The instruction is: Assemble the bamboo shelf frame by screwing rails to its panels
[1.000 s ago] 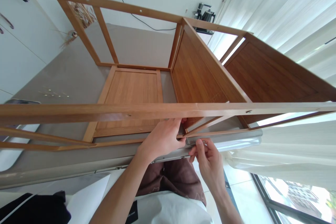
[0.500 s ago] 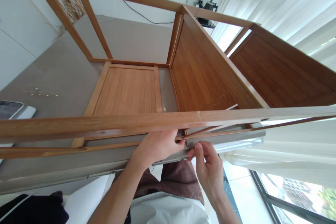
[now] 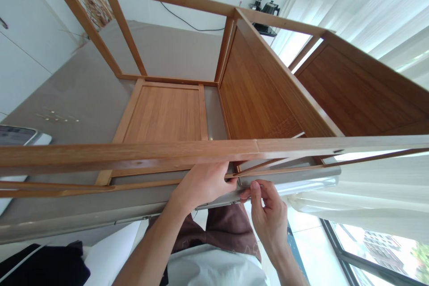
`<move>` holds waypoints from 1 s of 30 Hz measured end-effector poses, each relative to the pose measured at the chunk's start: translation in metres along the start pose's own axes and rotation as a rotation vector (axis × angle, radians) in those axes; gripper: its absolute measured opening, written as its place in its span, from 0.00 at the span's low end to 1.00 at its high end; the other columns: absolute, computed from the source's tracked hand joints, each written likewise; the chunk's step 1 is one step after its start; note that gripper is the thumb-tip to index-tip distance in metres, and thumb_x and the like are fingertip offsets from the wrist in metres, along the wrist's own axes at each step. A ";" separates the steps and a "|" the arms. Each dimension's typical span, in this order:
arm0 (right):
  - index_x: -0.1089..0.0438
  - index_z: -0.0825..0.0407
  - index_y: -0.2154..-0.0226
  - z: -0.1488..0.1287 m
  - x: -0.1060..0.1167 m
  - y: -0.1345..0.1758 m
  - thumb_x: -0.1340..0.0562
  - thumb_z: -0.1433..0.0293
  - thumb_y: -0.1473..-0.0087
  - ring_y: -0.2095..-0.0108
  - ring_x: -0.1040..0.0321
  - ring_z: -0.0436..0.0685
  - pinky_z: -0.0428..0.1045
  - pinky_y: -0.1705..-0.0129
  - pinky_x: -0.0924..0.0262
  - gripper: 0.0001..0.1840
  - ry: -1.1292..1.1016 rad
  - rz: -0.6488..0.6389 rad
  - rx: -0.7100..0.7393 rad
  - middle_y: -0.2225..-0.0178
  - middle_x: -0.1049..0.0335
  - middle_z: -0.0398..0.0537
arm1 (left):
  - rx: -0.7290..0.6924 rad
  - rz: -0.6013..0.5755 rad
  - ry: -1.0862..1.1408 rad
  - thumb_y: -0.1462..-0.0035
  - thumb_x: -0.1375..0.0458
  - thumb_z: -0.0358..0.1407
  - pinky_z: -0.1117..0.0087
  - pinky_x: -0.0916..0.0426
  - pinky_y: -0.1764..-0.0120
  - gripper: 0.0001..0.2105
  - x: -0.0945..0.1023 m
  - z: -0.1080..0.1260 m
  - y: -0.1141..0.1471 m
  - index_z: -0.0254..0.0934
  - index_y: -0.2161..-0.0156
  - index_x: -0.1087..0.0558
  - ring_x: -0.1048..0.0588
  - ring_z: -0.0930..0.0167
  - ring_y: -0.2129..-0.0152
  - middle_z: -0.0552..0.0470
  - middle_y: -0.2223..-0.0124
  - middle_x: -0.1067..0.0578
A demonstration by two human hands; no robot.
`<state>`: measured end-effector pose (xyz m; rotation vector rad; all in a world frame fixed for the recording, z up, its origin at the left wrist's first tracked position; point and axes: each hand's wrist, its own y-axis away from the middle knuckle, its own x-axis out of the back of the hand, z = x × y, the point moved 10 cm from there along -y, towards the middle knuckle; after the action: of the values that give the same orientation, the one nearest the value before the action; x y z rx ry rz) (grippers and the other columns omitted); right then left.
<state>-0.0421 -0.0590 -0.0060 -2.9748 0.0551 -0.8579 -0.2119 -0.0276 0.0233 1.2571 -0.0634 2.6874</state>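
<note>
A wooden cabinet frame (image 3: 197,152) with rails and panels lies across the grey tabletop in front of me. My left hand (image 3: 201,185) is closed around its near side by the lower rail, at the joint with the dividing panel (image 3: 264,94); its fingertips are hidden behind the wood. Just right of it, my right hand (image 3: 270,208) is closed in a pinch below the lower rail, close to the table edge. A thin dark sliver shows by its fingertips, too small to name.
The grey table (image 3: 90,80) carries several small brass-coloured screws (image 3: 56,117) and a white device (image 3: 42,138) at left. A coffee maker and kettle (image 3: 270,7) stand at the back. White curtains (image 3: 378,13) and a window (image 3: 378,241) are at right; dark cloth (image 3: 47,263) lies lower left.
The view has shifted slightly, so the frame and table appear a little further right. Both hands keep nearly the same places and grips.
</note>
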 end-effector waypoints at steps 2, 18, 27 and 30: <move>0.34 0.48 0.67 -0.002 0.000 0.000 0.45 0.55 0.35 0.75 0.26 0.53 0.44 0.73 0.33 0.15 -0.005 -0.005 0.009 0.76 0.26 0.42 | -0.017 0.006 0.001 0.47 0.41 0.37 0.66 0.35 0.62 0.05 0.001 0.002 0.000 0.41 0.64 0.31 0.27 0.66 0.73 0.56 0.74 0.32; 0.32 0.49 0.66 -0.043 -0.001 0.011 0.42 0.71 0.35 0.72 0.28 0.50 0.44 0.68 0.38 0.07 0.282 0.034 0.526 0.72 0.25 0.41 | -0.059 0.030 -0.003 0.47 0.42 0.35 0.67 0.38 0.66 0.05 0.003 0.003 -0.001 0.41 0.66 0.34 0.29 0.68 0.75 0.57 0.73 0.32; 0.32 0.48 0.70 -0.034 0.004 0.002 0.44 0.62 0.34 0.79 0.35 0.47 0.43 0.74 0.41 0.14 0.229 0.048 0.244 0.75 0.26 0.38 | -0.078 0.031 0.006 0.47 0.41 0.35 0.69 0.42 0.69 0.07 0.005 0.007 0.001 0.41 0.64 0.35 0.32 0.70 0.77 0.58 0.73 0.34; 0.32 0.49 0.70 -0.025 0.005 0.001 0.45 0.56 0.35 0.81 0.33 0.48 0.43 0.75 0.40 0.18 0.135 0.027 0.067 0.78 0.27 0.39 | -0.085 0.046 0.014 0.48 0.41 0.34 0.69 0.43 0.70 0.08 0.007 0.009 0.000 0.41 0.63 0.36 0.31 0.70 0.76 0.58 0.72 0.33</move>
<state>-0.0513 -0.0609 0.0173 -2.8437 0.0695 -1.0346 -0.2095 -0.0276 0.0339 1.2260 -0.2045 2.7014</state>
